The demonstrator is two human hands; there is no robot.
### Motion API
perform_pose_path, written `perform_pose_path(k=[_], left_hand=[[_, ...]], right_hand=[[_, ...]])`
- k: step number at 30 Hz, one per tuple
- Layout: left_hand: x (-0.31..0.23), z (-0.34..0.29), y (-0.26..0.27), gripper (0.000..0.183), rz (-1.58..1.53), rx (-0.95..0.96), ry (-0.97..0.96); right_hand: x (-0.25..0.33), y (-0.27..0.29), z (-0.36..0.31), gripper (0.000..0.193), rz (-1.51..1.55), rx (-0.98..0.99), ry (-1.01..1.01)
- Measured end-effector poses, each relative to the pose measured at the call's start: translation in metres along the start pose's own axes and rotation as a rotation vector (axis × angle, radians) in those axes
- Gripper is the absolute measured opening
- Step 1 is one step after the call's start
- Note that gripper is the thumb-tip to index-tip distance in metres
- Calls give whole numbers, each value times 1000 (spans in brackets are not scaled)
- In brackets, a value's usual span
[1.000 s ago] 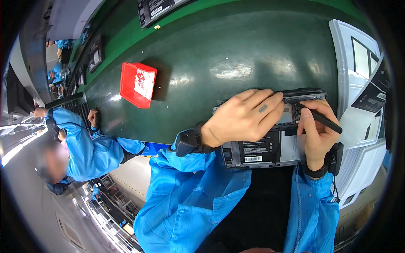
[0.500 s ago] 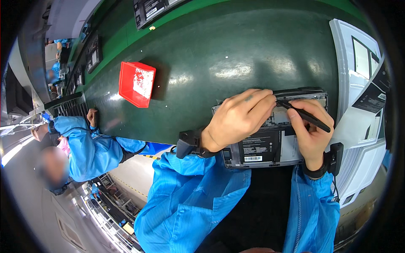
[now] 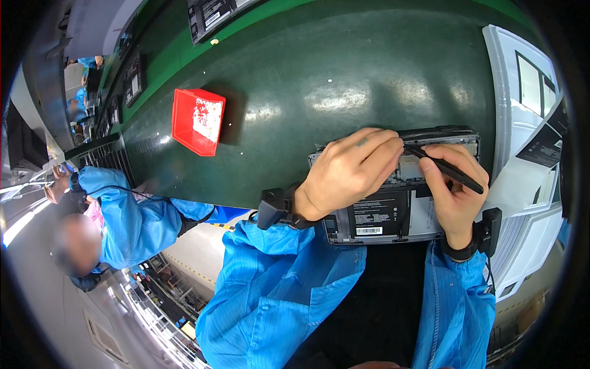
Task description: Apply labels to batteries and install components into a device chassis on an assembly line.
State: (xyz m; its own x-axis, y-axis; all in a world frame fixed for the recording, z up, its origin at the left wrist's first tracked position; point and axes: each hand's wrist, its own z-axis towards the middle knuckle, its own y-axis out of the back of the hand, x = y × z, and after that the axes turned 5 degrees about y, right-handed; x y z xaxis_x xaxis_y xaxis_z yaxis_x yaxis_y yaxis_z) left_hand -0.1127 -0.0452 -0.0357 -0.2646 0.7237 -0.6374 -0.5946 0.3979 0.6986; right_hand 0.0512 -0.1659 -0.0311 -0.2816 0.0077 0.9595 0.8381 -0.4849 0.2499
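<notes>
Laptop base (image 3: 409, 178) lies opened on the green table (image 3: 276, 74), close to the person's body, with its inner parts facing up toward my camera. I see a black battery (image 3: 381, 209) with a white label set along its near side, and a light grey panel (image 3: 424, 215) just to the right of it. The left hand (image 3: 353, 172) rests over the left and far part of the base, fingers bunched together and pointing right; its fingertips are hidden from me, so I cannot tell whether they pinch anything. The right hand (image 3: 458, 197) has a narrow grip on a black pen-like tool (image 3: 455, 172), held between thumb and fingers, slanting so that its tip comes right beside the left fingertips. I cannot make out what the tip touches. Each wrist wears a black device, the left one (image 3: 273, 209) and the right one (image 3: 491, 230).

Well apart to the left, I have a red bin (image 3: 198, 123) with many small white bits on its inside. To the right of the base stands a stack of white pieces (image 3: 525, 246). A co-worker in a blue sleeve (image 3: 141, 209) sits farther left.
</notes>
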Motion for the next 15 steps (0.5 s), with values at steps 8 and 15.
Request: perform_pose_path(k=[8,15], left_hand=[[0,1,0,21,-19,0,17],[0,0,0,21,-32,-2,20]], right_hand=[[3,0,3,16,-19,4,-4],[2,0,3,16,-26,5,17]])
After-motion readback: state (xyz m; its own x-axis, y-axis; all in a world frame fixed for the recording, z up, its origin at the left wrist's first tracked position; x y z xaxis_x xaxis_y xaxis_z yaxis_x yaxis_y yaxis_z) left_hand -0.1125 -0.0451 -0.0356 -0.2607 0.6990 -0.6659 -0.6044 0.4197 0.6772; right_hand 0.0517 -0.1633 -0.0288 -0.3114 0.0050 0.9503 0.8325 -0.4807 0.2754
